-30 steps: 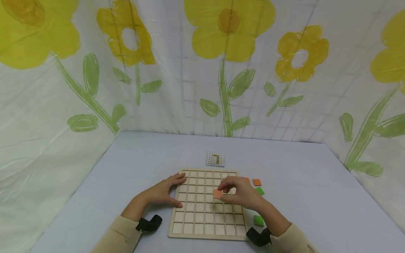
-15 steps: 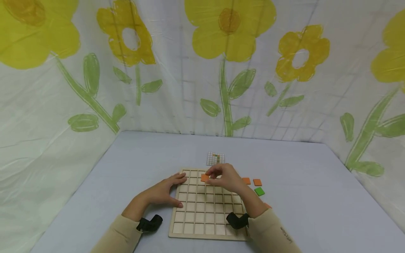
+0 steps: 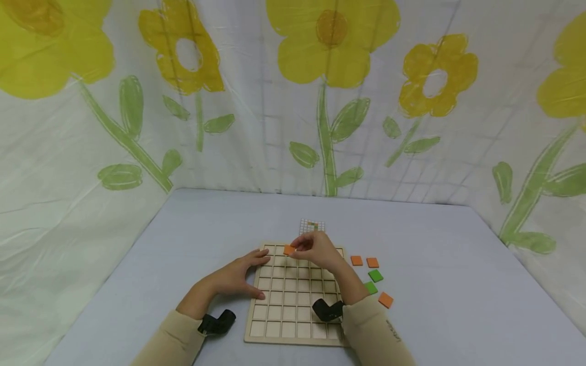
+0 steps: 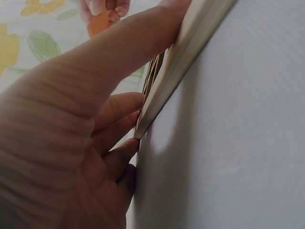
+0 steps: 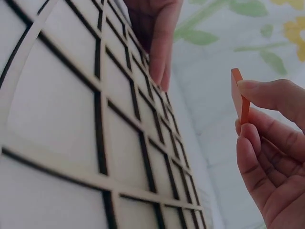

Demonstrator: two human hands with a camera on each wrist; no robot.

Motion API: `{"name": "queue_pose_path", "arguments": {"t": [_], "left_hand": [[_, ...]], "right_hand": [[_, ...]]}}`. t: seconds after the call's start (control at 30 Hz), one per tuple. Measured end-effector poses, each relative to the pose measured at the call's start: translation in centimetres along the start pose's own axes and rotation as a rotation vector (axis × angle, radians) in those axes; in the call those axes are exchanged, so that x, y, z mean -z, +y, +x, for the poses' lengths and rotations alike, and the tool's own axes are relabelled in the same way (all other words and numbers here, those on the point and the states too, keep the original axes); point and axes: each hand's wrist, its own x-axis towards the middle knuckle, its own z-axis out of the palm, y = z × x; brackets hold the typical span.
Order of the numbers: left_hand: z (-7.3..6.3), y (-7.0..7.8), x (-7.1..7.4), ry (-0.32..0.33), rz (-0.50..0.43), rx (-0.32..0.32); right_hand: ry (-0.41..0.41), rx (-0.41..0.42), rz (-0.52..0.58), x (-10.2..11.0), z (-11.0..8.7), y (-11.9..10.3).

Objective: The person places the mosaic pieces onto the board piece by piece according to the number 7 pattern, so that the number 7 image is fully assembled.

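- Grid board (image 3: 284,299) of pale wood is laid on the pale tabletop (image 3: 192,244), at the lower centre of the head frame, its near right corner covered by the right sleeve (image 3: 373,330).
- Left hand (image 3: 235,277) is rested at the board's left edge, thumb and fingers extended and spread apart, not clenched.
- Loose tiles are scattered right of the board: an orange square (image 3: 386,300) nearest, then two green squares (image 3: 376,276), then a far orange pair (image 3: 373,263).
- Held tile (image 3: 289,249), orange, is pinched between thumb and fingers of the right hand (image 3: 316,249), over the board's far row, just below the frame's centre; in the right-wrist view it is seen raised, nearly edge-on.
- Small grid card (image 3: 312,224), partly hidden by the right hand, is set beyond the board.
- White curtain (image 3: 252,122), printed with yellow flowers, is hung across the upper frame.
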Motion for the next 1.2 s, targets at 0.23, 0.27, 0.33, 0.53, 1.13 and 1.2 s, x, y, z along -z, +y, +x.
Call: {"name": "queue_pose_path", "arguments": {"t": [0.23, 0.27, 0.33, 0.53, 1.13, 1.2], "left_hand": [[0.0, 0.0, 0.0, -0.002, -0.007, -0.001], [0.0, 0.0, 0.0, -0.003, -0.007, -0.002], [0.0, -0.1, 0.0, -0.005, -0.005, -0.005], [0.0, -0.1, -0.1, -0.005, -0.008, -0.011], [0.0, -0.1, -0.1, -0.005, -0.01, -0.014], [0.0, -0.1, -0.1, -0.005, -0.01, -0.011]], "right_hand": [[0.002, -0.043, -0.008, -0.6, 0.3, 1.4], [0.004, -0.033, -0.022, -0.6, 0.3, 1.5], [0.006, -0.015, -0.055, -0.8, 0.4, 1.8], [0.001, 0.008, -0.11, -1.0, 0.3, 2.2], [-0.017, 0.037, -0.168, -1.3, 0.1, 3.2], [-0.02, 0.027, -0.171, -1.3, 0.1, 3.2]]}}
